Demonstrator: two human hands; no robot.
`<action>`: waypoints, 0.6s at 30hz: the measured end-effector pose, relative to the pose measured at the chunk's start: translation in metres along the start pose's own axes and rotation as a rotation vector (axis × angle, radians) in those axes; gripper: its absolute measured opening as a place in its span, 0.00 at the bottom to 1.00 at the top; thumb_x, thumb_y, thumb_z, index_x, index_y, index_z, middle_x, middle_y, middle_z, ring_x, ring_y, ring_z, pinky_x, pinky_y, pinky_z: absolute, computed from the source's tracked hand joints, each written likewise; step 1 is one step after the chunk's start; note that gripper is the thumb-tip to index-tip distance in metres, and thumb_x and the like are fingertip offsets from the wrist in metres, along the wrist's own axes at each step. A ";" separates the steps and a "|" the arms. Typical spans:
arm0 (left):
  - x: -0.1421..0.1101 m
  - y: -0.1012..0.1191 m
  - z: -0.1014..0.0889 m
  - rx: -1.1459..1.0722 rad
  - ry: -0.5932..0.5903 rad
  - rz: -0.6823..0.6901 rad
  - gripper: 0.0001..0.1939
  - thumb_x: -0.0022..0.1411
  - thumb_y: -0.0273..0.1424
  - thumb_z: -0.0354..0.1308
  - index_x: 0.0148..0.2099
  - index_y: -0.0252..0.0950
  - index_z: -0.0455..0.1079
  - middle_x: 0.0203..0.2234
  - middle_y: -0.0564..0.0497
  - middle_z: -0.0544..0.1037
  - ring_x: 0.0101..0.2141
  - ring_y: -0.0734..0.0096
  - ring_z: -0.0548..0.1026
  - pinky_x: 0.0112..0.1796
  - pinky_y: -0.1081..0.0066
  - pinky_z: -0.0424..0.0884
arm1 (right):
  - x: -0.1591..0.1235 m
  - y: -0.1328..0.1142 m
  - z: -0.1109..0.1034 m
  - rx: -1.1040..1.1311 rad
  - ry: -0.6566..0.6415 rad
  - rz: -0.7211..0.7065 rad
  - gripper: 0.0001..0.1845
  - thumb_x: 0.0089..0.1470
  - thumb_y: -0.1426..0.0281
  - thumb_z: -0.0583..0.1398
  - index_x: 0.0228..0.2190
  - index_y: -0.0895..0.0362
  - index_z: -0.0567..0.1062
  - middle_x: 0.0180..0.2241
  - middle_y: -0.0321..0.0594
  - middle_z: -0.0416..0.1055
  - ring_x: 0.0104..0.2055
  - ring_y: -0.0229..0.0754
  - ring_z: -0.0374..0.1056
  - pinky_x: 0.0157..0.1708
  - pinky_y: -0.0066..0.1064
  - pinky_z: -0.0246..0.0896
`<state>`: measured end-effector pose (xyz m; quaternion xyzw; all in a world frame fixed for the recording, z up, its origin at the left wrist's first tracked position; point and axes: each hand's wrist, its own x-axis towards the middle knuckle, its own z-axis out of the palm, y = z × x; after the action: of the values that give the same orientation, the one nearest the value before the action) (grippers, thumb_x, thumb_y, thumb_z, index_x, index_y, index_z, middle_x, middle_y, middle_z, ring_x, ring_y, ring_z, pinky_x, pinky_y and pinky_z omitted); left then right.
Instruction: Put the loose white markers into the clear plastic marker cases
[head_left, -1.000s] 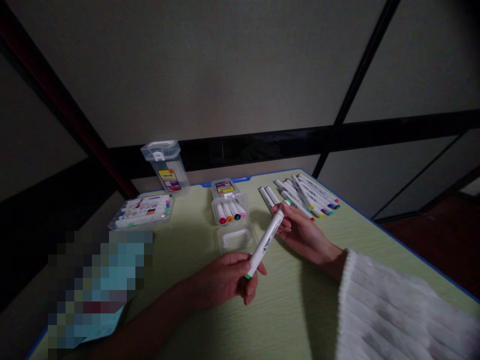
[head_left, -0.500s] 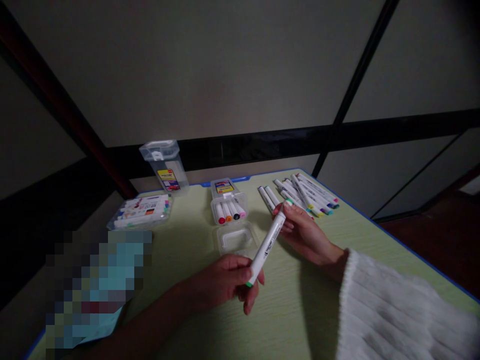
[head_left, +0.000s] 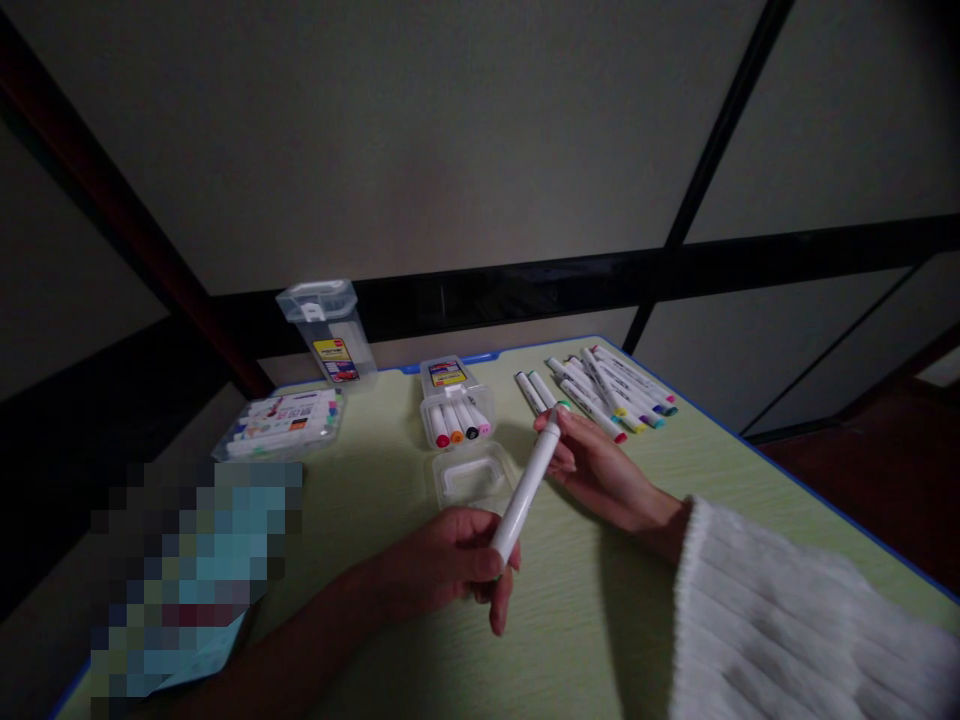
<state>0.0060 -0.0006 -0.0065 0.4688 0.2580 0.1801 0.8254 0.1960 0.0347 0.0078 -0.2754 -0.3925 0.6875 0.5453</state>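
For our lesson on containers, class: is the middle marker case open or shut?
Open. The clear marker case has its lid lying in front of its mouth, where coloured marker ends show uncovered.

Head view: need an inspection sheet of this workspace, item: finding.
Surface: pale green table, blue edge, dimly lit.
Job's things: white marker held aloft; open clear case with red, orange, black and pink marker ends showing; loose markers piled far right.
Clutter: upright clear case; flat marker case; pixelated bluish item, unidentifiable.
Grip: left hand on marker's near end, right hand on far end.
Cables: nothing seen.
Surroundings: panelled wall, black strips.
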 end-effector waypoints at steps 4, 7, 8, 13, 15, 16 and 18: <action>0.000 0.000 -0.002 0.003 -0.022 0.016 0.21 0.43 0.43 0.65 0.30 0.32 0.63 0.14 0.55 0.72 0.16 0.80 0.67 0.22 0.76 0.52 | 0.001 0.002 -0.002 -0.015 0.016 0.004 0.16 0.44 0.58 0.63 0.23 0.59 0.74 0.11 0.26 0.47 0.16 0.30 0.40 0.17 0.24 0.41; -0.001 -0.001 -0.003 -0.004 -0.033 0.020 0.22 0.42 0.44 0.66 0.30 0.32 0.63 0.14 0.55 0.72 0.14 0.81 0.65 0.21 0.77 0.52 | 0.001 0.004 -0.002 -0.025 0.020 0.007 0.17 0.43 0.57 0.64 0.22 0.60 0.73 0.09 0.24 0.45 0.16 0.29 0.39 0.16 0.24 0.40; -0.001 -0.001 -0.003 -0.006 -0.034 0.018 0.22 0.42 0.43 0.66 0.30 0.32 0.63 0.14 0.55 0.72 0.15 0.81 0.66 0.21 0.76 0.52 | 0.002 0.004 -0.002 -0.026 0.019 0.010 0.17 0.42 0.57 0.65 0.22 0.60 0.73 0.09 0.24 0.45 0.16 0.29 0.38 0.16 0.24 0.39; -0.001 0.001 0.001 0.026 0.018 -0.015 0.15 0.51 0.40 0.60 0.31 0.32 0.63 0.14 0.56 0.72 0.16 0.79 0.68 0.23 0.76 0.52 | 0.002 0.002 -0.002 -0.038 0.032 0.022 0.17 0.43 0.58 0.65 0.21 0.60 0.72 0.09 0.24 0.45 0.15 0.29 0.37 0.16 0.24 0.38; -0.001 0.002 0.002 0.045 0.034 -0.023 0.14 0.52 0.39 0.59 0.31 0.32 0.64 0.14 0.55 0.72 0.16 0.79 0.68 0.22 0.75 0.50 | 0.002 0.002 -0.001 -0.049 0.033 0.024 0.17 0.43 0.58 0.65 0.21 0.60 0.72 0.09 0.24 0.44 0.16 0.30 0.38 0.16 0.23 0.40; -0.001 0.002 0.002 0.052 0.033 -0.025 0.14 0.52 0.39 0.59 0.32 0.32 0.64 0.15 0.55 0.72 0.16 0.79 0.68 0.22 0.75 0.50 | 0.002 0.001 -0.001 -0.055 0.032 0.023 0.17 0.43 0.58 0.65 0.21 0.59 0.72 0.09 0.24 0.44 0.16 0.30 0.38 0.16 0.23 0.41; -0.001 0.003 0.001 0.060 0.018 -0.030 0.14 0.52 0.38 0.59 0.32 0.32 0.64 0.16 0.55 0.73 0.17 0.80 0.67 0.22 0.75 0.50 | 0.002 0.001 -0.001 -0.067 0.030 0.017 0.16 0.43 0.58 0.64 0.21 0.59 0.72 0.09 0.24 0.43 0.16 0.30 0.39 0.17 0.22 0.42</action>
<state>0.0059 -0.0009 -0.0033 0.4877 0.2775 0.1642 0.8113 0.1958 0.0369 0.0066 -0.3073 -0.4046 0.6744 0.5357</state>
